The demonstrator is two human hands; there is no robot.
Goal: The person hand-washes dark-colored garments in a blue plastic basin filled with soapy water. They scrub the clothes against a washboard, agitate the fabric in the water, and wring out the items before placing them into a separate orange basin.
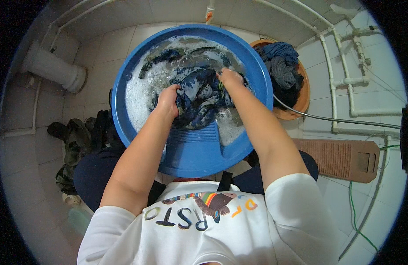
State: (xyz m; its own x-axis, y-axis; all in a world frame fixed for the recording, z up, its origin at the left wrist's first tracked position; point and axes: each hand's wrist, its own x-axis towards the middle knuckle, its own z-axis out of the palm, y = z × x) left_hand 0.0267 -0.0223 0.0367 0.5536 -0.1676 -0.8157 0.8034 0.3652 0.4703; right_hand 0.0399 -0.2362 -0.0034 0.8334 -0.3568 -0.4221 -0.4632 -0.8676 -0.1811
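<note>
The patterned cloth (197,84), dark blue and grey, is held bunched in the middle of the blue tub (265,97), partly in sudsy water (135,99). Its left edge is gripped by the left hand (168,100), the thumb on top and the fingers folded into the fabric. Its upper right edge is pinched by the right hand (231,78); those fingers appear narrowed on the fabric, though their tips are partly hidden. With both sides gripped, the cloth is probably being controlled as one bundle, and the two arms are spread so that it is held between them.

The lower end of the cloth is rested at the top of the ribbed panel (193,136) moulded into the tub. That panel is turned toward the body, presumably so that it can be reached with straight arms. The tub is set on the floor in front of the knees, likely for steadiness and reach.

To the right, dark clothes (281,66) are piled in an orange basin (304,92), seemingly to be held apart from the water. A hose (336,118) is run alongside, and a brown washboard (336,159) is laid nearby, touched by neither hand.
</note>
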